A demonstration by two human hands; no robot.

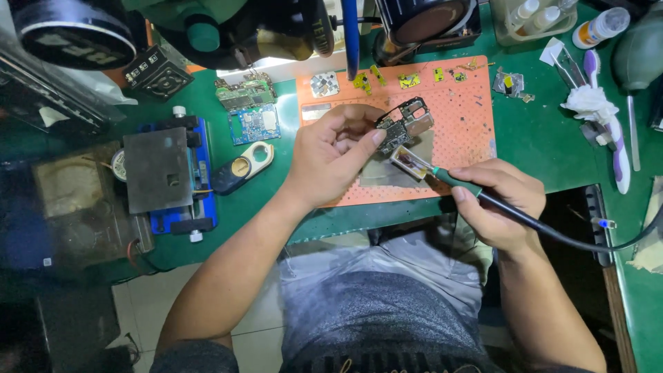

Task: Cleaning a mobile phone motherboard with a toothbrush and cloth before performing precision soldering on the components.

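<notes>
Nearest the lens, grey trousers [387,304] are filling the lower middle of the head view, with my two forearms reaching forward over them to the green bench [545,131].

Left hand [331,155]: I am gripping a small dark circuit board [404,128] between thumb and fingertips, holding it tilted just above the orange perforated mat [463,117]. The fingers are curled closed around the board's left edge.

Right hand [501,204]: I am holding a soldering iron [456,181] in a closed pen-style grip on its green-and-black handle. The tip end is lying beside a small clear rectangular piece [409,161] just below the board; I cannot tell whether the tip is touching it. The black cable [573,242] is trailing off to the right from my fist.

Surroundings, same view:
- Small gold and silver parts [407,79] are lying in a row along the far edge of the mat.
- Two further boards, one green [243,92] and one blue [254,123], are sitting left of the mat.
- A blue clamp fixture carrying a grey plate [164,169] is standing well to the left, with a dark blue holder [242,168] just beside it.
- A purple-and-white toothbrush [611,124] and crumpled white tissue [590,102] are lying at the right.
- Small bottles [539,14] are standing in a tray at the far edge.
</notes>
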